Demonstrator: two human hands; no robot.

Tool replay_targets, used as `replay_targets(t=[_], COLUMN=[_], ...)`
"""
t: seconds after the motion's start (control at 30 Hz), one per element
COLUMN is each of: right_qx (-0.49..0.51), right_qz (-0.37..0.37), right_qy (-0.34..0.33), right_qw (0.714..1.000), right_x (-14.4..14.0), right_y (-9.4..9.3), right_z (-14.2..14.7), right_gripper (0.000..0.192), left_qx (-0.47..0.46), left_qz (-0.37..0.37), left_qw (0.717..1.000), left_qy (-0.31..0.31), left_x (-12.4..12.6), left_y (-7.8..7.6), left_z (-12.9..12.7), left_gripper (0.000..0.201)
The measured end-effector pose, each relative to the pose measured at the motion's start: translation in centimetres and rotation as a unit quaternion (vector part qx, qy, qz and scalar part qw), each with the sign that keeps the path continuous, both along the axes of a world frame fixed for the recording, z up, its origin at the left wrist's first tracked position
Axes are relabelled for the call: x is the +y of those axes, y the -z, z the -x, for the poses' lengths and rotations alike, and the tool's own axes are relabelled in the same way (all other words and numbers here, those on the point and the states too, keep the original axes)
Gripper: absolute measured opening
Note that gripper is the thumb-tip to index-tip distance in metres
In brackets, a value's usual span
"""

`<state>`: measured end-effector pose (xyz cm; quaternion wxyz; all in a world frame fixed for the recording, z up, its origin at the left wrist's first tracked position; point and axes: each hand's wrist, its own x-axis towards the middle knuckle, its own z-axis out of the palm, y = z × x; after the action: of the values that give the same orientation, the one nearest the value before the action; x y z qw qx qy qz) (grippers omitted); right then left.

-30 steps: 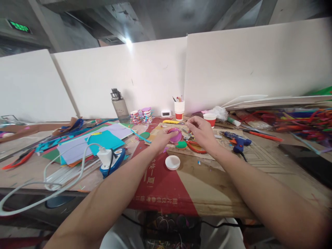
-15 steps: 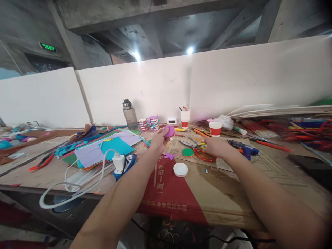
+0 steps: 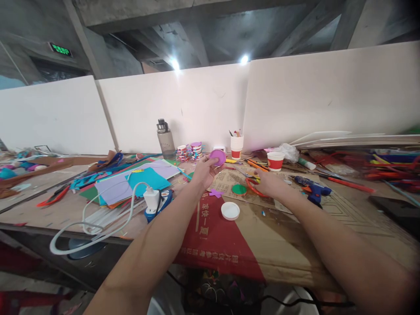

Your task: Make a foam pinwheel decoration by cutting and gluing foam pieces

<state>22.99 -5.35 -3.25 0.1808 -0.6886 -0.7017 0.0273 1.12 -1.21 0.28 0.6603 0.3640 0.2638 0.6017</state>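
Note:
My left hand (image 3: 207, 172) pinches a round purple disc (image 3: 217, 158) by its edge and holds it up above the table. My right hand (image 3: 267, 183) is at a pair of red-handled scissors (image 3: 252, 188), its fingers closed at the handles; part of the scissors is hidden behind the fingers. A yellow-handled tool (image 3: 255, 178) lies against the same fingertips. Below and between the hands are a green disc (image 3: 239, 189), a purple paper cutout (image 3: 216, 193) and a white round lid (image 3: 230, 211) on the cardboard.
Coloured paper sheets (image 3: 147, 180) and a blue power strip with a white plug (image 3: 152, 200) are on the left. A bottle (image 3: 166, 142), decorated stacks (image 3: 196, 151) and a cup of pens (image 3: 236, 146) stand behind. A paper cup (image 3: 275, 162) and glue gun (image 3: 313, 189) are on the right.
The scissors have shifted and turned at my right hand, and their blades no longer lie beside the green disc. The purple disc now faces me more fully in my left hand.

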Motion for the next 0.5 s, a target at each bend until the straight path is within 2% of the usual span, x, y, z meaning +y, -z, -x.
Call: replay_targets(t=[0.07,0.13,0.2,0.27,0.33,0.4,0.5], right_qx=[0.057,0.17,0.323,0.455,0.523,0.531,0.501], right_qz=[-0.005,-0.008,-0.013,-0.017,-0.035,-0.06,-0.092], right_qy=[0.021,0.007,-0.042,-0.1,-0.14,-0.154,-0.158], right_qw=[0.998,0.985,0.945,0.885,0.84,0.831,0.846], right_x=[-0.1,-0.4,-0.9,-1.3,-1.4,-1.3,-1.0], right_y=[-0.8,-1.5,-1.9,-1.9,-1.6,-1.4,-1.1], right_z=[0.4,1.0,1.8,2.5,3.2,3.6,4.0], right_gripper=[0.036,0.038,0.045,0.052,0.058,0.06,0.055], left_qx=[-0.004,-0.016,-0.027,-0.031,-0.021,-0.009,0.003], left_qz=[-0.006,-0.005,-0.003,-0.002,-0.001,-0.003,-0.015], left_qw=[1.0,1.0,0.999,0.998,0.999,0.999,0.998], left_qy=[0.004,0.016,0.034,0.046,0.05,0.052,0.069], left_x=[-0.1,-0.1,-0.2,-0.3,-0.4,-0.7,-1.3], left_y=[0.0,0.1,0.3,0.5,0.8,1.1,1.4], left_z=[-0.1,-0.3,-0.5,-0.8,-1.2,-1.6,-2.4], left_gripper=[0.028,0.029,0.028,0.024,0.022,0.024,0.029])
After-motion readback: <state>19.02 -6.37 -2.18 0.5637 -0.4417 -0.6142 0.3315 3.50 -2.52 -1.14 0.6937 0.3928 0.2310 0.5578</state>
